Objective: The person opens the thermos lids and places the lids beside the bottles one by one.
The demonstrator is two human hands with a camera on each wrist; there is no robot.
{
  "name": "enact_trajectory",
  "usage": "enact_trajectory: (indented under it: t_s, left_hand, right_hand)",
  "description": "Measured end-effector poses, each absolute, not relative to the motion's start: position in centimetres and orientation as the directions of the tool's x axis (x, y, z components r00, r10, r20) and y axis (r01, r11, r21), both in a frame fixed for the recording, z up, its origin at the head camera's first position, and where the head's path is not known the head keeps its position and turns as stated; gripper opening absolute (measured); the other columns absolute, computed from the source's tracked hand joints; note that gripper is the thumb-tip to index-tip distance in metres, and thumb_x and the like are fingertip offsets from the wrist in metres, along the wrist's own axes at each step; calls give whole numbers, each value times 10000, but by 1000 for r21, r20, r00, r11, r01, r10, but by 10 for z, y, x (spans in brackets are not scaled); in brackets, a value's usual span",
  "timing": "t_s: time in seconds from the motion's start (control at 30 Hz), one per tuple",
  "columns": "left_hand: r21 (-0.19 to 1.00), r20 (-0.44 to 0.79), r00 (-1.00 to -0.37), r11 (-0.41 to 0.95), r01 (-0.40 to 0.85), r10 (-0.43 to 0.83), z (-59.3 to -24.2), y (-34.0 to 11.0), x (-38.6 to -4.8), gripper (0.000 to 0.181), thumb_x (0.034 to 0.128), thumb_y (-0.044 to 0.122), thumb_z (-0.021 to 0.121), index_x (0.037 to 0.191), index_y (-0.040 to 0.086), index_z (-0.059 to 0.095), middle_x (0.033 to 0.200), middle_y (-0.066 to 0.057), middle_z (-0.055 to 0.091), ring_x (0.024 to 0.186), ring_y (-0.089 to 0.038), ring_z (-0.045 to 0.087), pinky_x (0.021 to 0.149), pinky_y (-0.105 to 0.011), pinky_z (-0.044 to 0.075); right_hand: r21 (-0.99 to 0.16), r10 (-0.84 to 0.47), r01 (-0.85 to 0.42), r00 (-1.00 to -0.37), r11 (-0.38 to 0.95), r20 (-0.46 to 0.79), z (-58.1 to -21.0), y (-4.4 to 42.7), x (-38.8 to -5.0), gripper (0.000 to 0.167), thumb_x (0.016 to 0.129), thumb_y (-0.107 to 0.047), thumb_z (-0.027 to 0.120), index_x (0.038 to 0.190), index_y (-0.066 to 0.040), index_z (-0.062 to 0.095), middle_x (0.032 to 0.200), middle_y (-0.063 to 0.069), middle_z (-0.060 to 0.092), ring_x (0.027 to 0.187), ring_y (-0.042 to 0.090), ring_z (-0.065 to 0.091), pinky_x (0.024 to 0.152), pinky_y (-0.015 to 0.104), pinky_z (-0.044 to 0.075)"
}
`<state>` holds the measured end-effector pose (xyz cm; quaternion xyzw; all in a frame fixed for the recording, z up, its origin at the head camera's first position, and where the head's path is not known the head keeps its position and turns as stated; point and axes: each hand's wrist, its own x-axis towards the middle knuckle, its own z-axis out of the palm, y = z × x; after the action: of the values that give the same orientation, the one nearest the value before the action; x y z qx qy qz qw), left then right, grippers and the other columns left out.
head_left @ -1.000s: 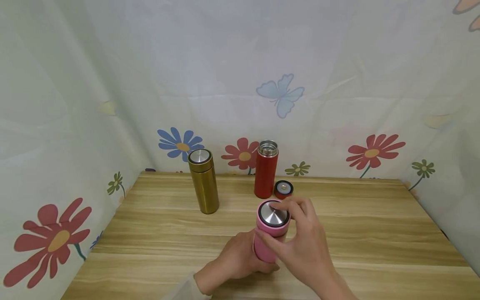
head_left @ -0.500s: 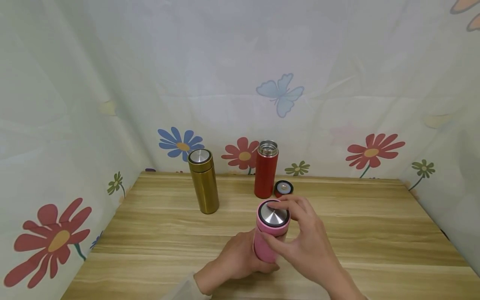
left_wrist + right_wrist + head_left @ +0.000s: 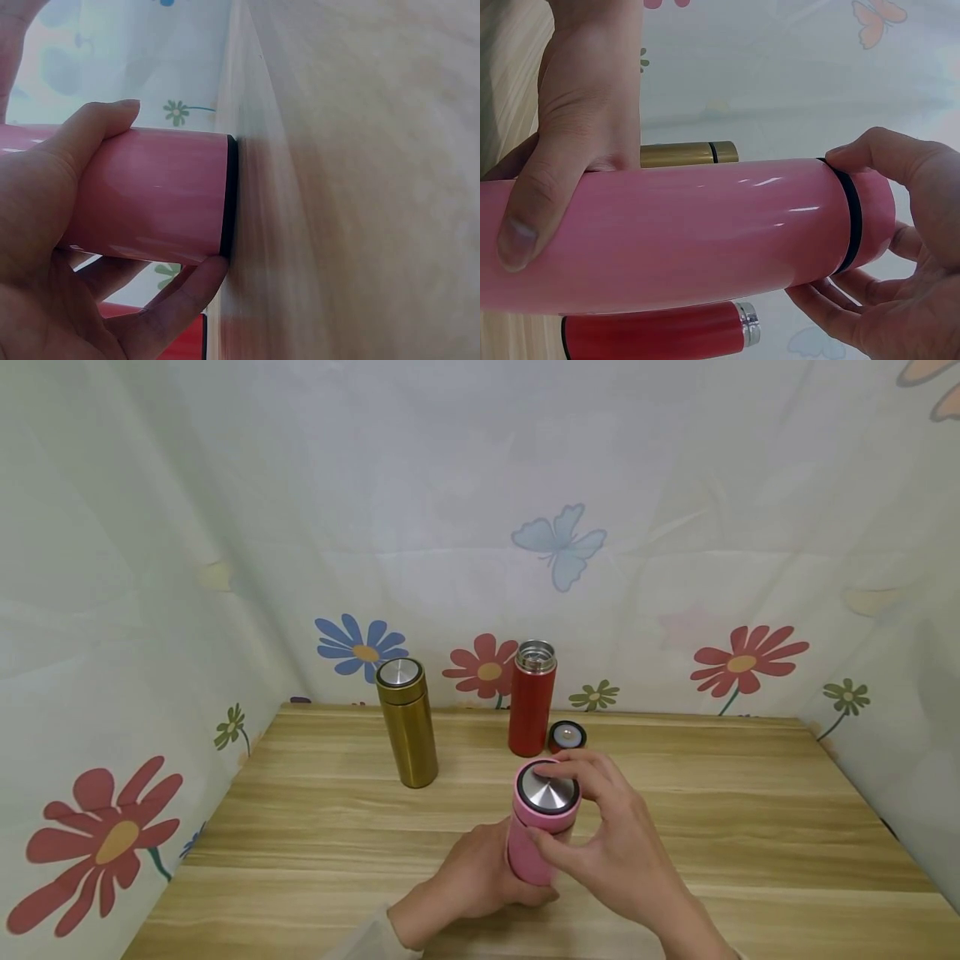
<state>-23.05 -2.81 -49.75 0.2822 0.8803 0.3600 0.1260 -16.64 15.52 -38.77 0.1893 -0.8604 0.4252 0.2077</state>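
Observation:
A pink bottle (image 3: 534, 852) with a silver-topped lid (image 3: 548, 788) stands upright on the wooden table. My left hand (image 3: 480, 872) grips its lower body from the left; in the left wrist view the fingers of that hand (image 3: 82, 202) curl round the pink bottle (image 3: 157, 195) near its black base. My right hand (image 3: 626, 852) is at the top, thumb and fingers curled round the lid area, one fingertip over the silver disc. In the right wrist view a dark band (image 3: 849, 217) shows between the pink bottle's body (image 3: 705, 232) and lid, beside the right hand (image 3: 900, 247).
Behind the pink bottle stands a red bottle (image 3: 532, 710) with an uncovered steel mouth, its red lid (image 3: 567, 737) lying inner side up to the right. A gold bottle (image 3: 408, 727) with its lid on stands at the left. A flowered curtain (image 3: 420, 527) rises behind the table (image 3: 300, 843).
The right thumb has shifted slightly to the right and down along the pink bottle's upper part, and the right wrist has moved slightly rightward. The left hand and the bottles look unmoved.

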Motion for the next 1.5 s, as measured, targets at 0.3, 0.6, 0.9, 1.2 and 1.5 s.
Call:
enact_trajectory:
  t_s: [0.3, 0.6, 0.9, 1.2, 1.5]
  left_hand:
    - [688, 1, -814, 591, 422, 581, -498, -28, -230, 678, 701, 586, 884, 1203, 252, 573, 950, 142, 673, 789, 5, 587, 706, -243, 483]
    - [676, 4, -814, 598, 430, 581, -498, -27, -230, 693, 706, 590, 882, 1242, 276, 575, 1006, 133, 692, 827, -3, 604, 726, -259, 491]
    - [660, -14, -832, 631, 409, 555, -498, -27, -229, 656, 701, 586, 891, 1193, 233, 639, 984, 126, 712, 826, -4, 609, 728, -252, 491]
    - [638, -2, -841, 649, 415, 540, -498, -25, -227, 651, 688, 577, 895, 1147, 179, 660, 892, 121, 692, 765, -1, 586, 683, -247, 474]
    - [601, 0, -838, 669, 436, 546, -499, -24, -229, 712, 693, 620, 870, 1191, 164, 644, 928, 100, 705, 778, -8, 591, 681, -246, 483]
  right_hand:
    - [-650, -170, -510, -842, 564, 513, -387, 154, -167, 708, 718, -79, 930, 1316, -285, 612, 1291, -130, 590, 1192, 61, 550, 932, 345, 561]
    - [-594, -78, -455, -832, 664, 549, -387, 145, -163, 774, 685, -304, 986, 1355, -284, 599, 1262, -55, 552, 1172, 109, 581, 935, 470, 540]
    - [-496, 23, -363, -789, 789, 614, -389, 134, -159, 745, 626, -446, 996, 1225, -197, 631, 1221, 28, 551, 1055, 150, 573, 787, 390, 548]
    - [-400, 47, -324, -724, 857, 689, -395, 127, -157, 718, 577, -443, 1020, 1120, -177, 632, 1186, 77, 560, 913, 181, 588, 668, 327, 513]
    - [-378, 49, -327, -696, 866, 716, -397, 123, -157, 705, 568, -398, 1031, 1115, -173, 648, 1154, 88, 569, 857, 165, 563, 631, 297, 473]
